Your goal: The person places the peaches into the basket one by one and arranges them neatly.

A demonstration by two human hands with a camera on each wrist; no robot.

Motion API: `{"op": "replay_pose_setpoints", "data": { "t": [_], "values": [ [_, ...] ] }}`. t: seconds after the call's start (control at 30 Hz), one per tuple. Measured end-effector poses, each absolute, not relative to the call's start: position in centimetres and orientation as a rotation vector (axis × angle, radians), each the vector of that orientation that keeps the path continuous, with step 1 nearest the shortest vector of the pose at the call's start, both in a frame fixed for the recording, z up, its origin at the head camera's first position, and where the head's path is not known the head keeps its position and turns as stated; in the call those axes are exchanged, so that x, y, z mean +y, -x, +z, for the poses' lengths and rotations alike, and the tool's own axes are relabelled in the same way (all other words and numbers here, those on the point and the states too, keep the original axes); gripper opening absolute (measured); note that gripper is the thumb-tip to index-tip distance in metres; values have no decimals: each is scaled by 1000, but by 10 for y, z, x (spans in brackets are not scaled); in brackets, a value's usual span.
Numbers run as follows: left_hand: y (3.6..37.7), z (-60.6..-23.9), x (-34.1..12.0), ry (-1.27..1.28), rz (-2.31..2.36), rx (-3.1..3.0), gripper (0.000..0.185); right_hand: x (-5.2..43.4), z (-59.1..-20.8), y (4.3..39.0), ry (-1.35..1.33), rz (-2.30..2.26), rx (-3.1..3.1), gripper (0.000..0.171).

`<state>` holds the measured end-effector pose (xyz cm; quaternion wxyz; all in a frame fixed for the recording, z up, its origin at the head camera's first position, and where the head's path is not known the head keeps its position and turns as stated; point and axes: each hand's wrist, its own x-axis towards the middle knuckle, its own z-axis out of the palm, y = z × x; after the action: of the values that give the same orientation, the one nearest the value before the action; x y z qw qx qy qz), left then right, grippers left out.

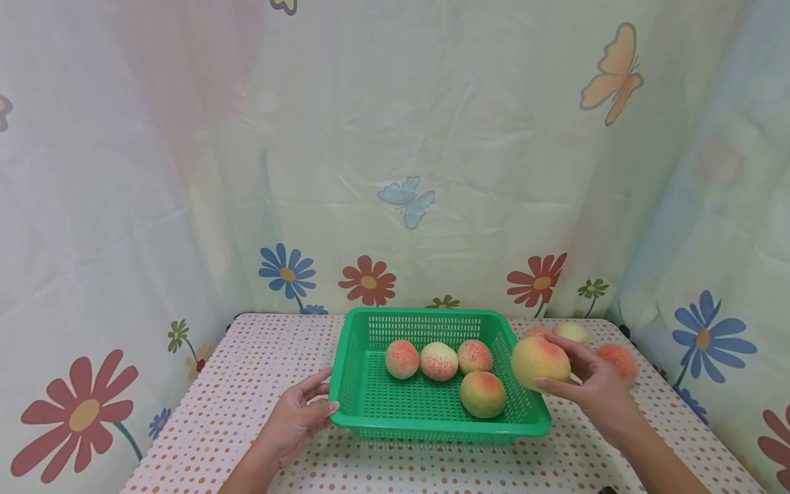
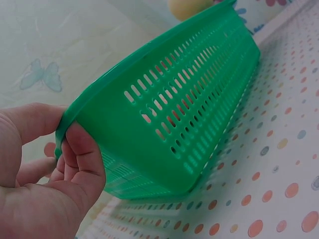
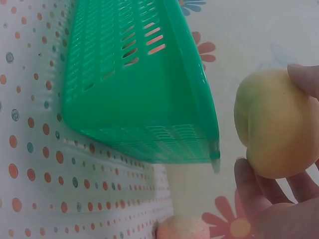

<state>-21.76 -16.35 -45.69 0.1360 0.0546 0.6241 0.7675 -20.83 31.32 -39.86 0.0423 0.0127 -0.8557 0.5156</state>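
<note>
A green slotted plastic basket [image 1: 432,429] stands on the table, with several peaches inside, among them a yellow one with a red blush [image 1: 483,394] at the front right. My left hand [image 1: 299,415] grips the basket's left rim between thumb and fingers, as the left wrist view shows up close. In my right hand [image 1: 595,384] is a large yellow peach [image 1: 540,362] with a reddish top, held between thumb and fingers at the basket's right rim. The right wrist view shows this peach [image 3: 279,122] raised above the table, apart from the basket wall.
Right of the basket lie more peaches: a pale one [image 1: 571,333] at the back and a pinkish-red one [image 1: 618,361] partly behind my right hand. The dotted tablecloth [image 1: 247,363] covers the table. A flowered curtain [image 1: 395,137] hangs close behind it and along both sides.
</note>
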Motion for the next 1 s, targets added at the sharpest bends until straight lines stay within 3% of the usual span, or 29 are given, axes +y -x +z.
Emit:
{"op": "replay_pose_setpoints", "data": {
  "t": [1.0],
  "values": [
    [219, -460, -162, -149, 2237, 1814, 78, 281, -383, 223, -228, 1663, -2580, 79]
  ]
}}
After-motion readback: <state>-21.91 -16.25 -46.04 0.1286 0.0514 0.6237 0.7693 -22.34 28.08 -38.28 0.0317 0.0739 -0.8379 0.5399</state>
